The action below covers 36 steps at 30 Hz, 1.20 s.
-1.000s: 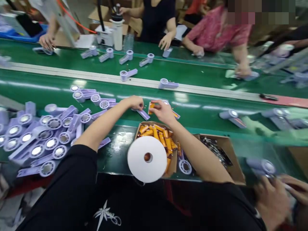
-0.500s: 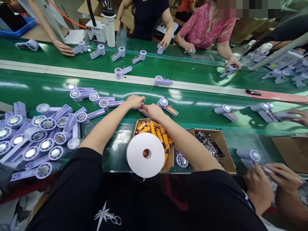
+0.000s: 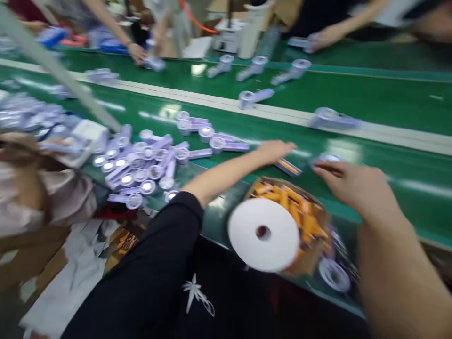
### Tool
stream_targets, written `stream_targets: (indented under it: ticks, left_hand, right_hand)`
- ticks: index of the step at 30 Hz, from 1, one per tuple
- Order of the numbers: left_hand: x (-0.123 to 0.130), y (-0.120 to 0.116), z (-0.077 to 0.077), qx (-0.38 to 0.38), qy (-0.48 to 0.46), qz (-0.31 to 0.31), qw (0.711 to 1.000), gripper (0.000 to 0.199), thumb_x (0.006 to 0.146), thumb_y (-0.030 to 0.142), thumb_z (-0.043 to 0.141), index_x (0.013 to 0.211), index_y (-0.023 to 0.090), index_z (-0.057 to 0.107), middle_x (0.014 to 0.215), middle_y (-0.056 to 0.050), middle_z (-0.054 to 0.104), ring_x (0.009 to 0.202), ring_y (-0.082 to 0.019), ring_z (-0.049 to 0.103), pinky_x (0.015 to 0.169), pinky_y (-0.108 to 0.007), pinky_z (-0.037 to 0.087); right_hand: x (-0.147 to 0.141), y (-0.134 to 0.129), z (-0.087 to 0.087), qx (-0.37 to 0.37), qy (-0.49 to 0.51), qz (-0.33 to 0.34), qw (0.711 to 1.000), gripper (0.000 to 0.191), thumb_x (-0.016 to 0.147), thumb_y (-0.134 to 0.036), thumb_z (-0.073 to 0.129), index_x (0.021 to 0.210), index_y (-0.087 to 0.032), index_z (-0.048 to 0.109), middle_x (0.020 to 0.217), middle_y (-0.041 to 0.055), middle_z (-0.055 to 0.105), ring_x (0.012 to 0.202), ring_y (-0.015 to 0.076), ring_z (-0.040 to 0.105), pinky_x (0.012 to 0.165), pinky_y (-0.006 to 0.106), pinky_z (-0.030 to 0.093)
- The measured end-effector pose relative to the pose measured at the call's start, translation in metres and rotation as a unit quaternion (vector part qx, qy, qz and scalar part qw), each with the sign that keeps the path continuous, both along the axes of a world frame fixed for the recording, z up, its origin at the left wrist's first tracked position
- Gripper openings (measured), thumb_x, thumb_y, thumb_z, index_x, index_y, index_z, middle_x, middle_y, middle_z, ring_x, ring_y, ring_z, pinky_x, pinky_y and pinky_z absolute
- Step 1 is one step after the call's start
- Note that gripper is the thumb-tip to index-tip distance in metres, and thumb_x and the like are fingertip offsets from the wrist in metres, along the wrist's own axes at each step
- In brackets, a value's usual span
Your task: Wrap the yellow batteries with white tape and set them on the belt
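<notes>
Head view, heavily motion-blurred. Left arm runs from the black sleeve at lower centre up and right across the belt edge, forearm bare, nearly straight. Left hand [image 3: 274, 150] lies palm down at centre frame on the green conveyor belt [image 3: 388, 106], fingers together and flat; its fingertips touch or sit just beside a lilac fan handle piece [image 3: 288, 166] with an orange strip showing along it. Whether the hand grips that piece cannot be told through the blur. Right arm enters large from lower right, forearm close to the camera. Right hand [image 3: 356, 186] hovers at centre right, fingers drawn narrow and pointing left, tips pinched on or at a small dark-and-lilac part [image 3: 326, 162] near the belt; hold uncertain. Below and between the two hands: a cardboard box of orange cells [image 3: 296, 207], with a white tape roll [image 3: 263, 234] overlapping its near-left side. Centre left: a heap of lilac handheld fans [image 3: 141, 165] on the belt edge. Top of frame: other people's hands at the far belt lane.
</notes>
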State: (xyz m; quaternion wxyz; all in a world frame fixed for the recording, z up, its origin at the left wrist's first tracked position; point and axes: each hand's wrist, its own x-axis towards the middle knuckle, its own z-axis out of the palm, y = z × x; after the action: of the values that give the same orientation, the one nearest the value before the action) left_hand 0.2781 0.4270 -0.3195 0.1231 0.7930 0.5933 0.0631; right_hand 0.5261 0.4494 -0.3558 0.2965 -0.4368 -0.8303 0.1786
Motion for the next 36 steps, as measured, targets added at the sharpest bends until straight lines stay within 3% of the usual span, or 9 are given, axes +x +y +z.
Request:
stream_targets:
  ticks: [3,7,11,15,18,21,25,31,36]
  left_hand:
    - [0.013,-0.047,0.006,0.055,-0.020,-0.060,0.996,0.029,0.103,0.010,0.054,0.127,0.002,0.069,0.140,-0.029,0.069,0.134,-0.032,0.060,0.116,-0.043,0.040]
    - [-0.004,-0.147,-0.032,0.040,-0.080,-0.338,0.937,0.052,0.089,0.044,0.075,0.139,0.030,0.072,0.135,-0.010,0.077,0.133,-0.035,0.064,0.124,-0.054,0.042]
    - [-0.016,-0.248,-0.064,0.059,-0.022,-0.206,0.977,0.084,0.070,0.019,0.081,0.150,0.036,0.067,0.159,-0.013,0.065,0.155,-0.050,0.046,0.132,-0.079,0.018]
    - [-0.011,-0.286,-0.076,0.129,0.008,-0.080,0.988,0.084,0.073,0.006,0.070,0.149,0.039,0.065,0.145,-0.010,0.074,0.148,-0.050,0.050,0.125,-0.083,0.025]
    - [-0.011,-0.294,-0.086,0.215,-0.024,-0.032,0.976,0.082,0.079,0.008,0.069,0.155,0.035,0.055,0.140,-0.014,0.074,0.144,-0.046,0.051,0.121,-0.071,0.039]
    - [-0.015,-0.301,-0.096,0.252,-0.037,0.035,0.966,0.094,0.080,0.013,0.070,0.166,0.027,0.038,0.142,-0.019,0.067,0.139,-0.045,0.053,0.121,-0.070,0.039]
    - [-0.028,-0.307,-0.104,0.238,-0.044,0.077,0.967,0.097,0.077,0.019,0.071,0.167,0.024,0.034,0.143,-0.021,0.057,0.144,-0.047,0.045,0.124,-0.072,0.034]
    - [-0.042,-0.309,-0.106,0.229,-0.046,0.064,0.970,0.086,0.077,0.015,0.073,0.157,0.025,0.046,0.140,-0.019,0.058,0.140,-0.046,0.044,0.122,-0.067,0.038]
    - [-0.040,-0.309,-0.100,0.110,-0.097,0.112,0.983,0.093,0.072,0.040,0.090,0.155,0.024,0.052,0.142,-0.018,0.059,0.135,-0.044,0.045,0.119,-0.066,0.041]
  right_hand:
    - [0.048,-0.111,0.033,-0.021,0.087,-0.077,0.993,0.035,0.098,-0.054,0.067,0.103,-0.025,0.086,0.094,0.0087,0.086,0.083,0.0246,0.079,0.082,0.041,0.061]
    - [0.076,-0.247,-0.007,-0.066,0.109,-0.060,0.990,0.040,0.103,-0.053,0.064,0.078,-0.026,0.080,0.071,0.0045,0.077,0.065,0.0208,0.072,0.065,0.034,0.058]
    - [0.058,-0.310,-0.068,-0.161,0.125,-0.127,0.971,0.046,0.093,-0.065,0.077,0.098,-0.020,0.083,0.071,0.0054,0.073,0.062,0.0199,0.065,0.065,0.034,0.055]
    - [0.017,-0.313,-0.075,-0.367,0.164,-0.012,0.916,0.063,0.081,-0.069,0.088,0.119,-0.020,0.080,0.077,0.0017,0.076,0.062,0.0161,0.064,0.067,0.029,0.053]
    - [-0.011,-0.311,-0.066,-0.441,0.197,0.151,0.863,0.049,0.092,-0.067,0.078,0.101,-0.019,0.081,0.068,-0.0015,0.072,0.056,0.0120,0.058,0.062,0.025,0.047]
    - [-0.025,-0.310,-0.067,-0.385,0.177,0.234,0.875,0.047,0.107,-0.052,0.060,0.082,-0.018,0.079,0.062,-0.0014,0.067,0.056,0.0110,0.056,0.061,0.024,0.043]
    - [-0.011,-0.287,-0.063,-0.298,0.003,0.313,0.902,0.025,0.103,-0.043,0.071,0.096,-0.024,0.086,0.069,-0.0024,0.073,0.061,0.0131,0.060,0.062,0.024,0.043]
    - [0.027,-0.207,-0.033,-0.035,-0.224,0.178,0.958,0.031,0.104,-0.020,0.068,0.131,-0.024,0.083,0.130,0.0162,0.075,0.119,0.0293,0.066,0.103,0.042,0.053]
    - [0.029,-0.179,-0.038,-0.070,-0.178,0.246,0.950,0.020,0.102,-0.025,0.071,0.119,-0.023,0.081,0.135,0.0143,0.075,0.126,0.0312,0.064,0.108,0.048,0.052]
